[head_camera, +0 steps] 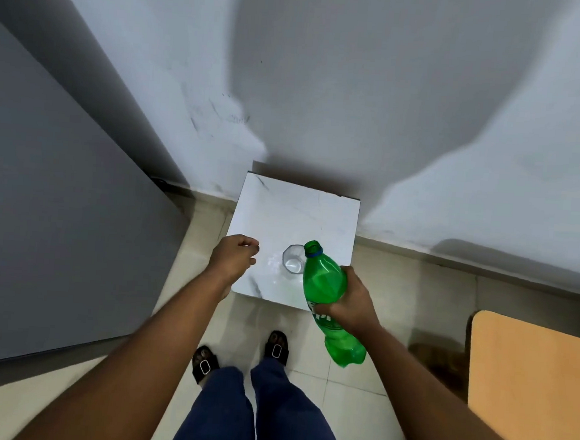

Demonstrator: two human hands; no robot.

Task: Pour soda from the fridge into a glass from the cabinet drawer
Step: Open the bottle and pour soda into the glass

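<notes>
A green plastic soda bottle (pixel 325 291) is tilted with its uncapped mouth over the rim of a clear glass (pixel 292 259). My right hand (pixel 353 303) grips the bottle around its middle, over the label. The glass stands upright on a small white marble-look table (pixel 316 214), near its front edge. My left hand (pixel 236 259) hovers just left of the glass with fingers curled closed; whether it holds the cap is hidden. No liquid stream is visible between bottle and glass.
A grey cabinet or fridge side (pixel 58 220) fills the left. A white wall (pixel 325 85) stands behind the table. An orange-tan wooden surface (pixel 530 391) sits at the right. My feet in black sandals (pixel 238 357) stand on the tiled floor before the table.
</notes>
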